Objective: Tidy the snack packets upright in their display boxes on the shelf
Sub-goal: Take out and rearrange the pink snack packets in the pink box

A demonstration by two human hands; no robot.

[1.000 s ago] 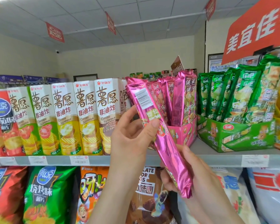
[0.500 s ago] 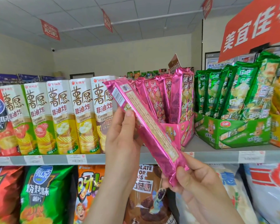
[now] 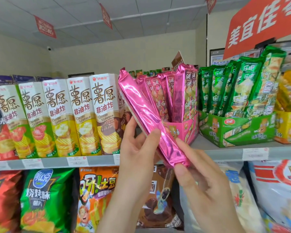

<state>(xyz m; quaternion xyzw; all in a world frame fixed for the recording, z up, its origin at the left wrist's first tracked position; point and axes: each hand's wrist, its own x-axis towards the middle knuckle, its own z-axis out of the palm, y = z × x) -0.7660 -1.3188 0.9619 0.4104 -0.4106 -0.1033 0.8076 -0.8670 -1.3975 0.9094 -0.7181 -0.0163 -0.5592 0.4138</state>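
Before the shelf (image 3: 217, 147), just left of the pink display box (image 3: 183, 130), one pink packet (image 3: 146, 113) is held tilted, left hand (image 3: 138, 148) gripping mid-length, right hand (image 3: 200, 182) pinching its bottom end; others stand boxed, this one awaits placing.

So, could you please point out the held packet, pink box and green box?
Packet (image 3: 144, 113): head view, foil middle.
Pink box (image 3: 186, 130): head view, front wall.
Green box (image 3: 238, 130): head view, front wall.
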